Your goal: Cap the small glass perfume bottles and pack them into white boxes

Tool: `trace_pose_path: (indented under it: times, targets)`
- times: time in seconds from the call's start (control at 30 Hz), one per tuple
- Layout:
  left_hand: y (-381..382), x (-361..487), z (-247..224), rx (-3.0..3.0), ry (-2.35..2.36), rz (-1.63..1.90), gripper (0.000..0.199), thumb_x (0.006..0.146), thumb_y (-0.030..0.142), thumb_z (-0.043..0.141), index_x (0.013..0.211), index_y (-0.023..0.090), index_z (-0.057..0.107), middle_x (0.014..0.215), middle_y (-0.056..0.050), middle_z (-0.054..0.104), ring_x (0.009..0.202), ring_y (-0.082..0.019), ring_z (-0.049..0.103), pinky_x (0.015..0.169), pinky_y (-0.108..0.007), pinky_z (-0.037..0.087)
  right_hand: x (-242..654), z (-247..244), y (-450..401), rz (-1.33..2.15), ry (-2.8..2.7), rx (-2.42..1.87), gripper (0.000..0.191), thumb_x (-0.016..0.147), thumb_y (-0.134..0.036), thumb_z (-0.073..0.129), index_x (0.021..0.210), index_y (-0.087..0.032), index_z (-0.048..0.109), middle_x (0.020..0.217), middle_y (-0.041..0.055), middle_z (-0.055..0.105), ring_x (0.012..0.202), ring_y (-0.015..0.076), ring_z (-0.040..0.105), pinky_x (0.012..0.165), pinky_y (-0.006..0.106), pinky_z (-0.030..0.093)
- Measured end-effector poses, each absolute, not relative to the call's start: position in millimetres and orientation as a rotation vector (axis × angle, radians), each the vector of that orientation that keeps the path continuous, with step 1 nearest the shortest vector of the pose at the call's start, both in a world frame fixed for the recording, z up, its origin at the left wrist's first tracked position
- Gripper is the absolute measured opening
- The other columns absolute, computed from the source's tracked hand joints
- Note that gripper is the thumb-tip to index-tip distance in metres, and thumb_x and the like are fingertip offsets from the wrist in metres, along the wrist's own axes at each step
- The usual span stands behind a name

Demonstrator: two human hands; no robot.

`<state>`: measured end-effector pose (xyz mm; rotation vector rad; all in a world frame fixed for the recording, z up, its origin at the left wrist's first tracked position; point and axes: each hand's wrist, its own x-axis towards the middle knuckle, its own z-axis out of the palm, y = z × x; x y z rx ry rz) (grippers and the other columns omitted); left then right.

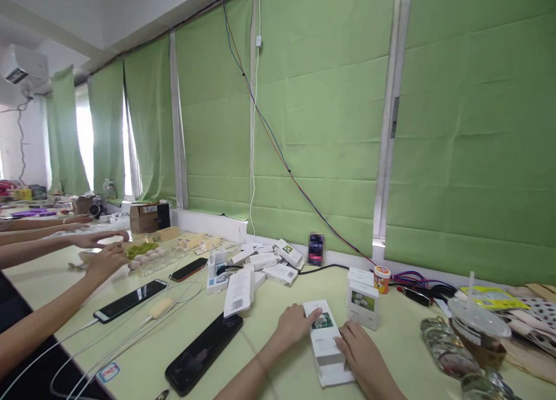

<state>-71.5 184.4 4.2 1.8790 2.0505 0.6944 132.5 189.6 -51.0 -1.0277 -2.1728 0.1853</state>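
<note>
Closest in were my two bare hands, the left (pixel 296 325) and the right (pixel 358 349), kept apart by the white box (pixel 325 336) they gripped from either side, thumbs over its top. It lay on the pale table (pixel 260 322), with a similar upright box (pixel 362 303) just behind. Black phone (pixel 202 356) sat off left, lidded cup (pixel 478 319) way right, and a messy box pile (pixel 269 261) further back.

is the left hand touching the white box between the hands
Touching: in the head view, the left hand lays its thumb over the white box near its picture.
</note>
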Motion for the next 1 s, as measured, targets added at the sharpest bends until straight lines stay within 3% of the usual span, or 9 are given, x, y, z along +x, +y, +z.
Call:
trace_pose_path:
  times: [0.13,0.2,0.3,0.47,0.6,0.83,0.93,1.0]
  targets:
    - [183.4,-55.1,-12.8,1.762,1.655,0.983,0.043,0.07,0.051,0.061,0.097,0.019,0.05,0.082,-0.006,0.067,0.077,-0.026,0.061,0.066,-0.032,0.043,138.4,-43.3,184.4,0.379,-2.167,-1.14,0.04,0.092,-0.047,0.033,0.096,-0.02,0.061,0.099,0.0088,0.062,0.099,0.0241,0.056,0.087,0.037,0.044]
    - [180.9,-47.9,-17.3,1.589,1.43,1.132,0.052,0.071,0.043,0.064,0.11,0.021,0.039,0.08,-0.003,0.067,0.073,-0.022,0.062,0.066,-0.03,0.044,141.3,-41.4,180.2,0.435,-2.166,-1.135,0.044,0.089,-0.051,0.038,0.114,-0.02,0.057,0.111,0.0102,0.061,0.108,0.0262,0.052,0.093,0.039,0.041]
    - [173.9,-43.5,-17.6,1.351,1.096,1.283,0.071,0.07,0.039,0.069,0.124,0.022,0.026,0.09,-0.006,0.069,0.079,-0.021,0.064,0.071,-0.03,0.047,142.0,-42.4,170.0,0.475,-2.161,-1.122,0.067,0.083,-0.048,0.05,0.141,-0.021,0.031,0.125,0.0103,0.056,0.114,0.0281,0.049,0.097,0.041,0.038]
    - [158.7,-42.0,-11.3,1.284,0.811,1.272,0.095,0.069,0.041,0.073,0.14,0.026,0.012,0.099,-0.009,0.069,0.085,-0.023,0.065,0.078,-0.034,0.047,140.3,-50.7,154.5,0.489,-2.083,-1.07,0.068,0.086,-0.023,0.038,0.147,-0.023,0.009,0.131,0.0095,0.052,0.116,0.0239,0.049,0.097,0.039,0.039]
    - [152.8,-32.0,-11.6,1.251,0.722,1.331,0.093,0.075,0.046,0.067,0.144,0.028,0.009,0.116,-0.012,0.063,0.09,-0.024,0.065,0.082,-0.037,0.047,147.3,-56.4,153.3,0.609,-1.997,-0.946,0.065,0.085,-0.015,0.031,0.147,-0.026,0.013,0.133,0.0055,0.052,0.118,0.0201,0.05,0.1,0.036,0.038]
    - [150.1,-6.7,-13.2,1.241,0.624,1.37,0.088,0.079,0.044,0.063,0.145,0.031,0.007,0.132,-0.011,0.053,0.1,-0.024,0.062,0.089,-0.037,0.046,164.3,-50.7,149.0,0.888,-1.765,-0.893,0.061,0.084,-0.027,0.04,0.144,-0.021,0.028,0.134,0.0053,0.053,0.122,0.0208,0.048,0.104,0.036,0.035]
    - [149.0,-7.4,-11.5,1.228,0.631,1.338,0.089,0.077,0.045,0.064,0.145,0.029,0.009,0.13,-0.012,0.054,0.098,-0.024,0.063,0.087,-0.037,0.046,164.9,-45.6,143.2,0.914,-1.763,-0.931,0.064,0.085,-0.037,0.044,0.144,-0.018,0.027,0.124,0.0079,0.059,0.104,0.0222,0.058,0.092,0.036,0.045]
    - [147.9,-12.7,-11.1,1.234,0.661,1.338,0.082,0.078,0.048,0.062,0.143,0.027,0.017,0.127,-0.012,0.057,0.097,-0.023,0.063,0.086,-0.035,0.046,163.4,-43.7,141.0,0.885,-1.813,-0.962,0.068,0.083,-0.034,0.047,0.145,-0.017,0.024,0.116,0.0079,0.062,0.09,0.021,0.062,0.082,0.035,0.049]
